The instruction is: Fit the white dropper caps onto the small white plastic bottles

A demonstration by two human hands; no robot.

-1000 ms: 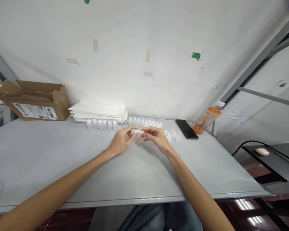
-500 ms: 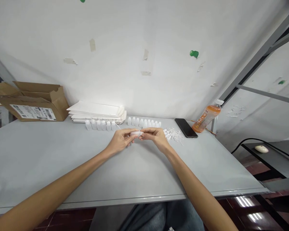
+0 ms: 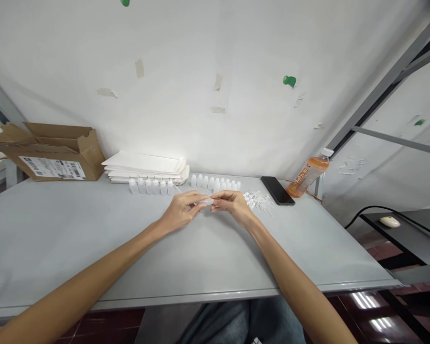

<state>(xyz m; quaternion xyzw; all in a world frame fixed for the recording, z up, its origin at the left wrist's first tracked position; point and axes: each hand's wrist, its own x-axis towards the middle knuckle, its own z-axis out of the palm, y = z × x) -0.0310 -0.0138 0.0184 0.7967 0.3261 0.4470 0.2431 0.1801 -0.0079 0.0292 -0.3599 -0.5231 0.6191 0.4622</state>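
Observation:
Between my two hands lies a small translucent white bottle (image 3: 204, 201), held on its side above the grey table (image 3: 186, 267). My left hand (image 3: 181, 210) grips its left part between thumb and fingers. The fingertips of my right hand (image 3: 232, 205) pinch its right end. Behind my left hand stands a row of small white bottles (image 3: 148, 186), with thin dark tips on top. Another group of small white bottles (image 3: 215, 183) stands behind my hands, without such tips. A pile of small white pieces (image 3: 258, 200) lies just right of my right hand.
A stack of white sheets or envelopes (image 3: 143, 165) lies against the wall, right of an open cardboard box (image 3: 64, 153). At the back right are a black phone (image 3: 277, 190) and an orange drink bottle (image 3: 308, 176). A white mouse (image 3: 390, 221) sits on a dark surface farther right.
My left fingers have shifted around the bottle and now cover more of it. My right hand is still at its right end. The view has moved slightly.

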